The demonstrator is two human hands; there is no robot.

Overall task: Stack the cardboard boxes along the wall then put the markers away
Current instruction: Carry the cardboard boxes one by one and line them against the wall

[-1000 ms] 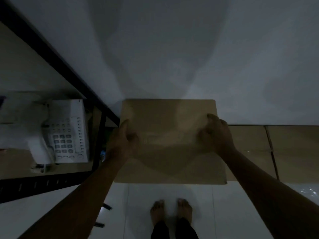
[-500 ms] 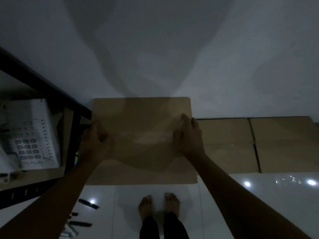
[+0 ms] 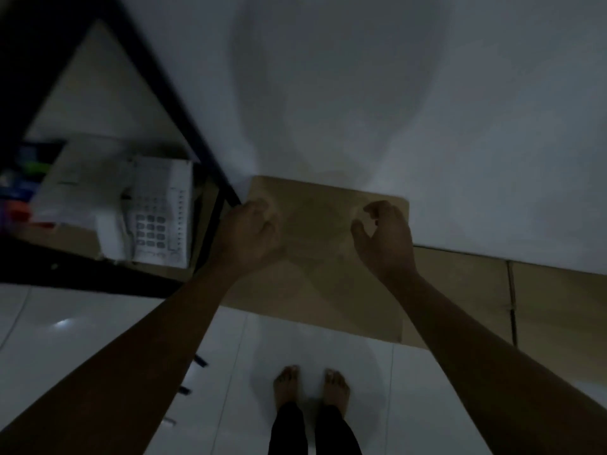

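A brown cardboard box (image 3: pixel 323 267) sits against the white wall, stacked higher than the row of flat boxes (image 3: pixel 460 290) to its right. My left hand (image 3: pixel 246 234) hovers over the box's left part with fingers loosely curled and holds nothing. My right hand (image 3: pixel 384 238) is over its right part, thumb and fingers bent apart around empty air. Dark markers (image 3: pixel 200 360) lie on the white floor, partly hidden under my left forearm.
A black metal rack (image 3: pixel 184 103) stands at the left, close to the box, with a white desk telephone (image 3: pixel 157 221) and papers on its shelf. My bare feet (image 3: pixel 312 385) stand on glossy white tiles just in front of the box. More cardboard (image 3: pixel 558 307) runs along the wall at the right.
Both hands pressed flat on the box top before; now they have lifted off it with fingers curled. The view has swung back to the left, towards the rack.
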